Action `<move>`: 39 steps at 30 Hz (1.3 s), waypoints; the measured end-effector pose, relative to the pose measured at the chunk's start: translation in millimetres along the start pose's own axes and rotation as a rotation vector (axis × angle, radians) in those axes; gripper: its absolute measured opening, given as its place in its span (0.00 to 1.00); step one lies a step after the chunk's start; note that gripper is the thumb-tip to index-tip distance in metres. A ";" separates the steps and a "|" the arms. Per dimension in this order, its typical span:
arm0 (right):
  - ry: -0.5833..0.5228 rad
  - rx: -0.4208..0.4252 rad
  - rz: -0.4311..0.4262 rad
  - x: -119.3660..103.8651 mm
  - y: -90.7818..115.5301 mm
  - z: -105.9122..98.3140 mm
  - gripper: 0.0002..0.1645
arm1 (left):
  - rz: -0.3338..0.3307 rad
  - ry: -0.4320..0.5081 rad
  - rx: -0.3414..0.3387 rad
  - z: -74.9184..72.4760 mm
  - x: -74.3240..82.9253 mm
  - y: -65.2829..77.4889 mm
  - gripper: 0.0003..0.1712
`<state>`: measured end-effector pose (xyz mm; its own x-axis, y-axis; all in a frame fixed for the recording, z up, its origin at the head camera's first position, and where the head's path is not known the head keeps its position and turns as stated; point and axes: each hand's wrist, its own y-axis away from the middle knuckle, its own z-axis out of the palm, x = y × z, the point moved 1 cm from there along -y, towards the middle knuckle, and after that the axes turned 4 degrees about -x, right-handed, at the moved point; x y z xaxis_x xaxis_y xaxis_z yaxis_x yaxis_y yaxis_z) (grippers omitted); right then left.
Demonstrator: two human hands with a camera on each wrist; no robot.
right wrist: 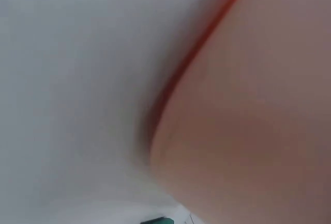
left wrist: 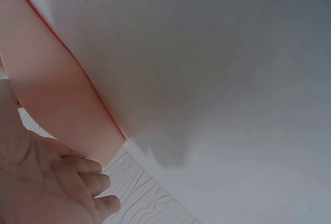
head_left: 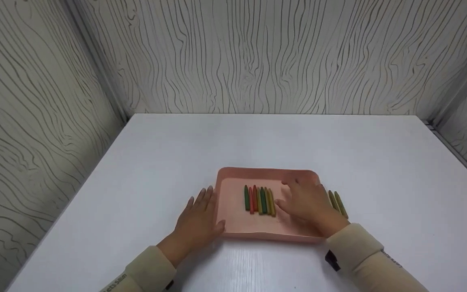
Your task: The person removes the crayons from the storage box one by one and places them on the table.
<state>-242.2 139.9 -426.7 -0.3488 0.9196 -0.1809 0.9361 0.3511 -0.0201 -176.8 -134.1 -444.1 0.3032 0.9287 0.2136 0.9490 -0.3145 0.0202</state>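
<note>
Lined-up crayons (head_left: 260,200) lie twelve-to-six, at nine o'clock from the nearer right hand (head_left: 304,202), fingers spread; left hand (head_left: 197,223), fingers straight.

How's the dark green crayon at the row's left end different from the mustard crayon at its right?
The dark green crayon looks darker than the mustard crayon. The green crayon points almost straight ahead; the mustard crayon slants slightly. The mustard crayon is nearer the person's right hand than the green crayon. Both are slim, in the shallow pink tray.
</note>
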 end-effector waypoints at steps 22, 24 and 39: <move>-0.252 -0.099 0.049 -10.9 -5.2 16.7 0.28 | 0.007 -0.016 0.002 -0.4 0.4 1.0 0.44; -0.323 -0.099 0.046 -11.0 -5.6 17.5 0.27 | 0.010 -0.011 0.004 -0.8 0.3 1.2 0.43; -0.636 -0.110 0.114 -12.6 -6.2 19.2 0.21 | 0.003 -0.004 0.009 -0.3 1.0 1.7 0.43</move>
<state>-242.7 122.8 -443.2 -0.1217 0.6801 -0.7229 0.9438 0.3047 0.1278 -174.8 -133.8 -443.6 0.3065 0.9284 0.2099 0.9488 -0.3156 0.0104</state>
